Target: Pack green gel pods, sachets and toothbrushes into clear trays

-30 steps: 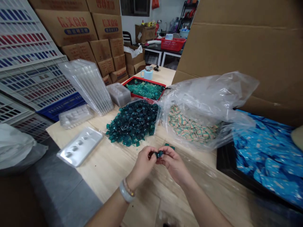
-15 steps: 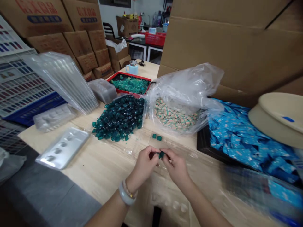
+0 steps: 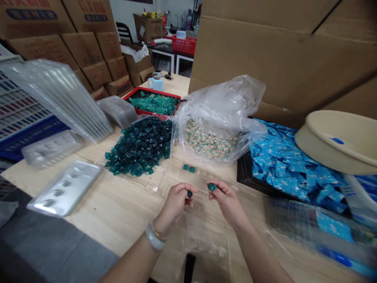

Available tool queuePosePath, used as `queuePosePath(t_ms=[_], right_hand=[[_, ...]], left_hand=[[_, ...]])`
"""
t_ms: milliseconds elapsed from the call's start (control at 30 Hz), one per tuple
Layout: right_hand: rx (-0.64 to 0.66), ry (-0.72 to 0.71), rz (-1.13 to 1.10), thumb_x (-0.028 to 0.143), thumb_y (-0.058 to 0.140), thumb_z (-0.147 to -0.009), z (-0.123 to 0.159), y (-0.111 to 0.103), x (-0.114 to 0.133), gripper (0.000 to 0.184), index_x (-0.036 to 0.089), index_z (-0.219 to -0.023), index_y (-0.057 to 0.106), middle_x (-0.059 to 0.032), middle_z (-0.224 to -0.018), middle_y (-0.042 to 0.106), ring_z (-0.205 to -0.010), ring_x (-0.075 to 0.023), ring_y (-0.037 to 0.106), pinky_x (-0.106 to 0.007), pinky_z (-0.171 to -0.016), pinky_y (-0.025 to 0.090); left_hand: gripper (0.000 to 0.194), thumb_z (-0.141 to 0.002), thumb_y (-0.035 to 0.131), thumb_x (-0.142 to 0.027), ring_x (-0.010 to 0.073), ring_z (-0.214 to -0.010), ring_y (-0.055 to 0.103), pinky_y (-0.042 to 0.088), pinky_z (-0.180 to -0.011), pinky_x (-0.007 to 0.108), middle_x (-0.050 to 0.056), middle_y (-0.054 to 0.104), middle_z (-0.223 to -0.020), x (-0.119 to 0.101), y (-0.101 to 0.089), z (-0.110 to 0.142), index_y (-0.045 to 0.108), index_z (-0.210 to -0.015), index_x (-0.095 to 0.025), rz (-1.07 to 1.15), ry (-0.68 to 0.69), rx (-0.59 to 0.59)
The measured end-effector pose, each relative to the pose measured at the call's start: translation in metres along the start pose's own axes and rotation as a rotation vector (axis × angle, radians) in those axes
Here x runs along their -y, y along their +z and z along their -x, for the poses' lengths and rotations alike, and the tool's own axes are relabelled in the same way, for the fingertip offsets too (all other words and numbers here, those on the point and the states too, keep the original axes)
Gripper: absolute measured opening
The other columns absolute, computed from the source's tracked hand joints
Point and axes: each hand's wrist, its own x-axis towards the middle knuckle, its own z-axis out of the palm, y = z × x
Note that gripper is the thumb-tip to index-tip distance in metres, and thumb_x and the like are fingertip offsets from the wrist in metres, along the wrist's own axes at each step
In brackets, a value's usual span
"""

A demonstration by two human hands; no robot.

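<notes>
My left hand (image 3: 176, 201) pinches a dark green jelly candy piece (image 3: 189, 193) between thumb and fingers. A second green jelly candy piece (image 3: 211, 186) is held at the fingertips of my right hand (image 3: 226, 201). The two hands are apart above the table, close to its near side. Just beyond them, two green squares (image 3: 189, 168) lie side by side on clear plastic film. Further back on the left rises a heap of dark green translucent pieces (image 3: 143, 145). Behind my right hand stands a clear bag (image 3: 232, 102) with many small beige-and-green pieces (image 3: 209, 139).
At the right, a black tray (image 3: 244, 173) holds blue packets (image 3: 288, 157), with a beige bowl (image 3: 338, 137) over it. Clear moulded trays (image 3: 66, 188) lie at the left. A red-rimmed tray (image 3: 173, 95) with green bits and a blue mug (image 3: 157, 83) stand behind.
My hands were together on one dark green clump; now they have drawn apart, each with a green piece. The view has shifted slightly to the right.
</notes>
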Motion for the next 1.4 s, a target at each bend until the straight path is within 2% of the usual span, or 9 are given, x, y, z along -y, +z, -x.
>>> queuePosePath(t_ms=[133, 267, 400, 567, 700, 833, 1100, 1267, 1400], right_hand=[[-0.013, -0.234, 0.207, 0.027, 0.057, -0.070, -0.003, 0.003, -0.017, 0.013, 0.019, -0.080, 0.061, -0.0003, -0.067, 0.054, -0.060, -0.0115, 0.050, -0.025, -0.057, 0.043], [0.069, -0.499, 0.550, 0.017, 0.047, -0.076, -0.002, -0.007, -0.026, 0.021, 0.023, -0.090, 0.062, -0.0038, -0.081, 0.055, -0.078, -0.0155, 0.053, -0.029, -0.069, 0.045], [0.229, -0.504, 0.730, 0.013, 0.045, -0.076, -0.002, -0.011, -0.013, 0.037, 0.024, -0.111, 0.053, -0.0065, -0.099, 0.055, -0.091, -0.0169, 0.053, -0.030, -0.074, 0.045], [0.243, -0.511, 0.816, 0.016, 0.048, -0.078, -0.028, -0.007, 0.004, 0.022, 0.021, -0.094, 0.061, -0.0044, -0.081, 0.060, -0.077, -0.0157, 0.056, -0.029, -0.069, 0.046], [0.197, -0.624, 0.933, 0.012, 0.046, -0.077, -0.064, -0.003, -0.006, 0.025, 0.019, -0.095, 0.062, -0.0066, -0.087, 0.061, -0.083, -0.0178, 0.055, -0.032, -0.076, 0.045], [0.277, -0.651, 1.069, 0.009, 0.044, -0.077, -0.086, -0.001, -0.025, 0.028, 0.016, -0.097, 0.062, -0.0086, -0.092, 0.062, -0.086, -0.0189, 0.054, -0.033, -0.077, 0.045], [0.100, -0.698, 1.069, 0.016, 0.044, -0.080, -0.078, -0.008, -0.047, 0.027, 0.014, -0.103, 0.059, -0.0105, -0.095, 0.061, -0.090, -0.0215, 0.052, -0.037, -0.082, 0.043], [-0.012, -0.620, 0.998, 0.022, 0.050, -0.076, -0.062, -0.005, -0.031, 0.028, 0.017, -0.103, 0.060, -0.0117, -0.094, 0.059, -0.090, -0.0244, 0.050, -0.042, -0.079, 0.042], [0.080, -0.458, 0.620, 0.027, 0.049, -0.079, -0.029, -0.006, -0.020, 0.026, 0.022, -0.102, 0.060, -0.0070, -0.091, 0.060, -0.086, -0.0194, 0.054, -0.036, -0.078, 0.044]], left_hand=[[0.020, -0.062, 0.054, -0.027, 0.0073, -0.055, 0.045, 0.039, -0.045, 0.019, 0.001, 0.051, -0.069, 0.014, 0.019, -0.018, 0.058, -0.073, -0.011, 0.070, -0.095, 0.192], [0.030, -0.060, 0.065, -0.037, 0.0047, -0.049, 0.039, 0.032, -0.043, 0.017, -0.003, 0.044, -0.057, 0.018, 0.016, -0.028, 0.055, -0.071, -0.011, 0.036, -0.149, 0.218], [0.032, -0.056, 0.069, -0.036, 0.0041, -0.046, 0.037, 0.028, -0.042, 0.018, -0.004, 0.044, -0.056, 0.014, 0.011, -0.041, 0.055, -0.069, -0.011, -0.014, -0.119, 0.199], [0.031, -0.060, 0.066, -0.039, 0.0040, -0.046, 0.037, 0.026, -0.042, 0.017, -0.003, 0.045, -0.056, 0.000, 0.010, -0.054, 0.057, -0.067, -0.010, 0.014, -0.163, 0.308], [0.014, -0.067, 0.055, -0.023, 0.0089, -0.059, 0.048, 0.036, -0.049, 0.019, 0.001, 0.054, -0.066, -0.001, 0.000, -0.065, 0.059, -0.075, -0.011, 0.023, -0.044, 0.076], [0.025, -0.062, 0.042, -0.004, 0.0091, -0.062, 0.052, 0.041, -0.057, 0.020, 0.002, 0.058, -0.071, 0.009, -0.012, -0.074, 0.061, -0.077, -0.012, -0.113, 0.022, -0.046], [0.025, -0.064, 0.041, -0.004, 0.0086, -0.056, 0.054, 0.044, -0.057, 0.021, 0.002, 0.060, -0.068, 0.026, -0.016, -0.077, 0.061, -0.078, -0.012, -0.290, 0.107, -0.105], [0.019, -0.067, 0.045, -0.011, 0.0089, -0.053, 0.055, 0.044, -0.051, 0.020, 0.001, 0.060, -0.070, 0.020, -0.007, -0.071, 0.058, -0.081, -0.014, -0.315, 0.179, -0.146], [0.014, -0.070, 0.049, -0.024, 0.0076, -0.044, 0.049, 0.039, -0.044, 0.018, -0.002, 0.055, -0.055, 0.017, 0.010, -0.060, 0.055, -0.076, -0.013, -0.207, 0.117, 0.063]])
